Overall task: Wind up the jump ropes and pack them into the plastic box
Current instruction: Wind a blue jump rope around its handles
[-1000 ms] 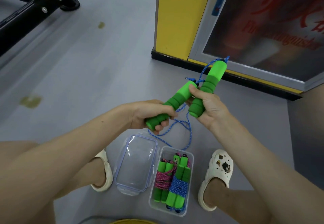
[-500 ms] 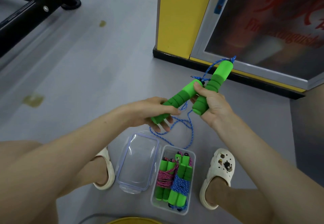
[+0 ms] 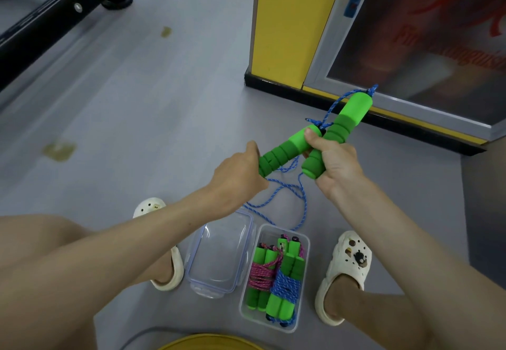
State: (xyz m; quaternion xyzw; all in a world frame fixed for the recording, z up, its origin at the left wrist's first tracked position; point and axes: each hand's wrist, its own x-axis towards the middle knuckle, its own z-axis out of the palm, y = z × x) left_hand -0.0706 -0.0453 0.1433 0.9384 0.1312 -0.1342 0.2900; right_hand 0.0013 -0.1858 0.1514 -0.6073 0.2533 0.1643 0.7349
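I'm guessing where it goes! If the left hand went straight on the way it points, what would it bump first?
Probably the right hand, which holds the other handle, just past the green handle that the left hand grips; depth is hard to judge.

Lighting: even, diffuse, moderately bright; source not in view. Shadows: faint, soft-edged on the floor (image 3: pixel 137 108). Red lettering (image 3: pixel 451 56) on the glass door (image 3: pixel 397 15), far right, smeared by blur. Centre, the jump rope (image 3: pixel 353 114) is sharp. Shapes stretch toward the near corners.

Grey floor (image 3: pixel 164 108) (few stains (image 3: pixel 59 151)): plastic box (image 3: pixel 273 231) just beside its lid (image 3: pixel 219 256), between 2 white clogs (image 3: pixel 349 256).
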